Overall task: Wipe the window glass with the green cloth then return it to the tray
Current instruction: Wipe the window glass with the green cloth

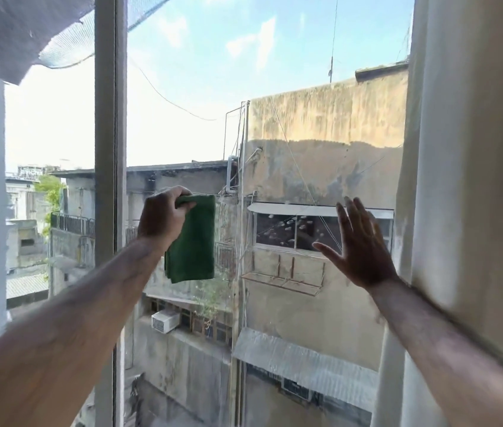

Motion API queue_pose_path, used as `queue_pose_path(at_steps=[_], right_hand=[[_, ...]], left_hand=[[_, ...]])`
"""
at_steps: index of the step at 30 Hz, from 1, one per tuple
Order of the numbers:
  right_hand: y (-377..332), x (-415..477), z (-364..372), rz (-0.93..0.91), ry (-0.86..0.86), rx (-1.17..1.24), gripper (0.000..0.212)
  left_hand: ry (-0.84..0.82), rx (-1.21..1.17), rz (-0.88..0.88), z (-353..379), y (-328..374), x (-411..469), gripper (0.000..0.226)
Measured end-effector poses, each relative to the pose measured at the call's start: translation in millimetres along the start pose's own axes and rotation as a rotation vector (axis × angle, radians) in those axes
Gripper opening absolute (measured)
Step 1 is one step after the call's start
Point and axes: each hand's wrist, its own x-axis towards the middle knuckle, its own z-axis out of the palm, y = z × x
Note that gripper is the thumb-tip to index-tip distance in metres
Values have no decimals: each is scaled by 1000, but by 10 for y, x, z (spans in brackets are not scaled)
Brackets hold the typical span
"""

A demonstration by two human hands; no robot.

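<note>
My left hand (164,215) is raised in front of the window glass (213,87) and pinches the top corner of a folded dark green cloth (193,245), which hangs straight down from the fingers. My right hand (359,245) is lifted to the right of the cloth with its fingers spread and nothing in it, close to the pane. Whether cloth or palm touches the glass I cannot tell. The tray is not in view.
A grey vertical window frame post (110,149) stands just left of my left hand. A pale curtain (466,149) hangs at the right edge beside my right forearm. Weathered buildings, wires and netting show outside through the glass.
</note>
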Motion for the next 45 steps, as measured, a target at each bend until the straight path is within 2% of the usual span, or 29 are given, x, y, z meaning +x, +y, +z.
queue_pose_path(at_steps=[3,5,6,9,11,16,20,23,25,27,31,33,35,37,40,43,45], right_hand=[[115,21,247,-39,36,0,120],[180,35,418,-43,57,11,128],[209,37,489,-47,68,13,132],[322,39,692,-75,103,-16,138],[395,41,793,-113,125,-59,140],[548,52,950,-165,192,-95,140],[587,74,1040,-177,246,-102,141],[626,64,1090,-183,277,-92,142],[641,74,1115,-192,288,-89,143],[645,95,1130,-197,294,-92,142],[653,124,1128,-204,306,-100,140],[652,109,1126,-197,305,-104,140],[641,102,1123,-195,307,-108,141],[625,102,1128,-199,309,-108,141],[611,103,1120,-196,320,-114,140],[595,85,1120,-192,311,-108,140],[589,80,1124,-192,311,-105,139]], left_hand=[[181,401,83,134,-72,-18,21],[264,532,158,196,-137,-23,10],[266,523,198,229,-165,-34,4],[216,432,259,427,-214,-137,9],[241,458,276,609,-299,-265,10],[163,488,309,1025,-696,-675,60],[133,470,376,1056,-778,-546,67],[239,456,281,1021,-521,-104,68],[302,439,169,1055,-185,211,77],[312,421,144,1170,137,374,86],[251,434,354,1605,281,31,84],[177,473,470,1731,95,-389,82],[111,523,511,1726,-208,-784,80],[87,564,437,1600,-500,-1012,79],[137,592,237,1368,-601,-796,80],[260,546,28,1226,-309,-198,79],[334,477,-39,1215,14,210,79]])
